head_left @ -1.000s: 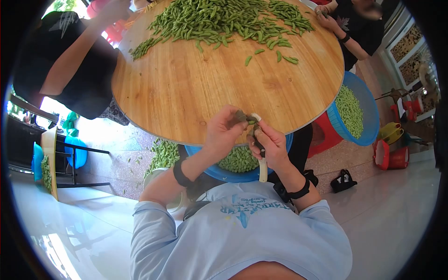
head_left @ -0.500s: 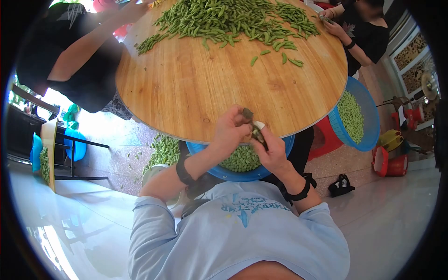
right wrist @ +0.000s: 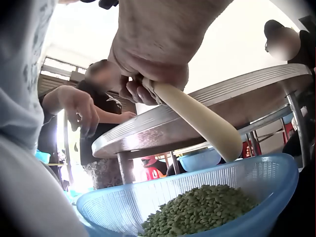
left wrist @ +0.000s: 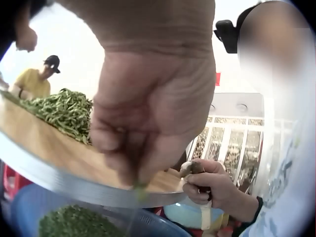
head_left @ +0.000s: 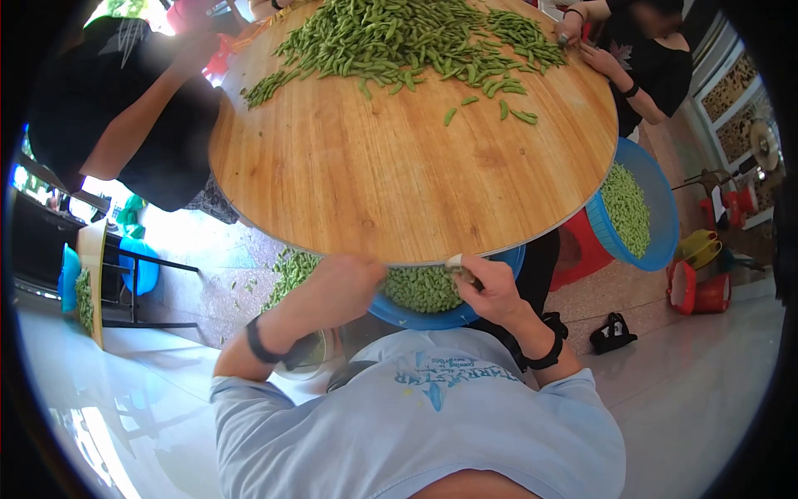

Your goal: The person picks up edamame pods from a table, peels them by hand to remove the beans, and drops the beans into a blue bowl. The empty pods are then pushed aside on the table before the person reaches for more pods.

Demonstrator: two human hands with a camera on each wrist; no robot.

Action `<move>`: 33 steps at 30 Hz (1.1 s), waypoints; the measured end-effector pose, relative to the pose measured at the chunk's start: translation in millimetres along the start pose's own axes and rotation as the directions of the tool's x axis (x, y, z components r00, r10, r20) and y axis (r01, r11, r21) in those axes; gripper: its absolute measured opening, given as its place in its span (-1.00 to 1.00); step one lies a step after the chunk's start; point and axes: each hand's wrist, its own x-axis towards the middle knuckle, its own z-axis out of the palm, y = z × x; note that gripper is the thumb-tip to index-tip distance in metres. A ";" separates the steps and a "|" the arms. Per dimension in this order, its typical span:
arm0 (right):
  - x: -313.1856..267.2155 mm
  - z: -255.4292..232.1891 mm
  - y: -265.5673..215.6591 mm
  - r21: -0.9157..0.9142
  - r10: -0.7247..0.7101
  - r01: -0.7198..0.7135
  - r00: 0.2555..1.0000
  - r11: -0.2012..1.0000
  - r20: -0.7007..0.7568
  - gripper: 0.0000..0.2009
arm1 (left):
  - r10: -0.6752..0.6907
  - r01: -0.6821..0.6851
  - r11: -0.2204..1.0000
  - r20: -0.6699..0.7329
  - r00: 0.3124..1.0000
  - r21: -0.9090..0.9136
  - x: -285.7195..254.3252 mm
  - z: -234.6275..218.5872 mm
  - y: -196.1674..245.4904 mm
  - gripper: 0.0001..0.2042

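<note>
My left hand (head_left: 337, 291), blurred, is beside the table's near edge, left of a blue basin (head_left: 453, 320) of shelled green beans (head_left: 420, 289). In the left wrist view its fingers bunch together, with a blurred green pod (left wrist: 141, 192) at their tips. My right hand (head_left: 492, 291), over the basin's right side, grips a tool by its cream handle (right wrist: 200, 116); the working end is hidden behind the fingers. Something white shows at this hand's fingertips. A heap of green bean pods (head_left: 391, 41) covers the far part of the round wooden table (head_left: 399, 175).
Another blue basin (head_left: 669, 195) of beans stands at the table's right, near a red stool (head_left: 578, 258). Pods lie on the floor at left (head_left: 291, 270), by a pale bucket (head_left: 312, 362). Two people in black sit at the table's left and right sides.
My hands were together over the table edge, working at a pod. Now they are apart: the left has moved left and toward my body, the right slightly down with the tool.
</note>
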 end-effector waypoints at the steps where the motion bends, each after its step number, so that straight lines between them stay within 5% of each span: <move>1: -2.7 -1.0 -0.5 -0.039 -0.057 0.060 0.997 0.997 0.060 -0.76 | 0.008 -0.008 1.000 0.004 1.000 0.006 -12.2 -1.9 -4.1 -0.86; 3: -3.6 -5.2 -7.5 -0.019 0.012 -0.011 0.997 1.000 0.072 -0.75 | 0.018 -0.040 0.978 0.106 0.994 0.207 -25.3 -12.3 -5.2 -0.88; 6: -0.8 -4.4 -6.2 0.027 0.049 -0.051 0.997 0.998 0.064 -0.73 | 0.035 -0.055 0.994 0.197 0.980 0.098 16.0 -39.7 -1.8 -0.89; 9: -0.2 -1.7 -4.2 0.077 0.086 -0.089 0.995 0.993 0.041 -0.71 | 0.183 -0.190 0.981 -0.141 0.973 -0.034 107.9 -26.6 -30.5 -0.85; 13: 3.3 -4.4 -8.3 0.228 0.213 -0.224 0.974 0.947 0.071 -0.69 | -0.054 0.037 0.998 -0.355 0.933 -0.054 229.2 -13.6 -51.3 -0.83; 15: 4.3 -6.1 -7.6 0.259 0.238 -0.248 0.969 0.933 0.071 -0.68 | -0.139 0.161 0.987 -0.573 0.808 -0.013 263.8 -3.6 -62.0 -0.84; 16: 5.2 -7.2 -6.4 0.304 0.272 -0.277 0.960 0.911 0.061 -0.68 | -0.137 0.162 0.987 -0.587 0.798 -0.010 271.6 -4.2 -64.5 -0.84; 18: 8.3 -11.7 -3.4 0.275 0.257 -0.260 0.965 0.926 0.045 -0.67 | -0.273 0.270 0.960 -0.461 0.844 -0.076 280.9 -2.9 -67.3 -0.84; 20: 6.5 -15.3 -3.4 0.556 0.433 -0.358 0.902 0.750 -0.003 -0.66 | -0.227 0.233 0.971 -0.493 0.840 -0.050 280.2 3.0 -70.8 -0.86; 22: 9.3 -22.4 2.2 0.653 0.499 -0.355 0.866 0.669 -0.041 -0.65 | -0.167 0.187 0.982 -0.503 0.848 -0.010 264.7 2.8 -61.3 -0.87; 23: 13.3 -24.3 4.7 0.731 0.554 -0.340 0.830 0.592 -0.063 -0.64 | -0.266 0.127 0.919 -0.349 0.898 -0.374 250.0 -0.3 -50.4 -0.87; 24: 17.4 -23.4 5.6 0.746 0.568 -0.329 0.820 0.579 -0.079 -0.64 | -0.305 0.115 0.716 -0.160 0.939 -0.689 232.0 -6.4 -34.7 -0.86; 28: 24.1 -18.5 4.6 0.852 0.572 -0.248 0.817 0.461 -0.071 -0.62 | -0.242 0.160 0.374 0.070 0.968 -0.913 158.6 -9.9 22.3 -0.86; 33: 21.6 -8.1 0.1 0.874 0.491 -0.309 0.866 0.374 0.096 -0.61 | -0.151 0.062 0.236 0.026 0.988 -0.970 119.3 11.0 26.8 -0.91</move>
